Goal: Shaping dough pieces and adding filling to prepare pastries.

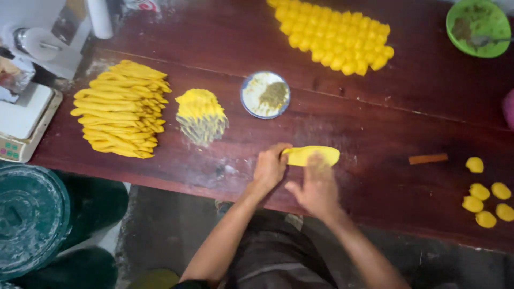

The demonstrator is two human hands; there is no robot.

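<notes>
A: What lies left on the dark wooden worktop (407, 96)?
B: Stacked yellow dough strips (120, 109) at nine o'clock, bare wood beside.
A: And the hands?
B: Near the front edge, left hand (270, 167) pinches a flattened yellow dough piece (312, 155); right hand (317, 187), blurred, spread over it.
A: Containers?
B: A small round dish (265, 94) of greenish powder, twelve o'clock.

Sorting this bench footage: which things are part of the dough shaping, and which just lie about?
In use: left hand, right hand, yellow dough strip, small dough balls, filling dish.
Lying about: scale, green bowl, wooden stick.
</notes>
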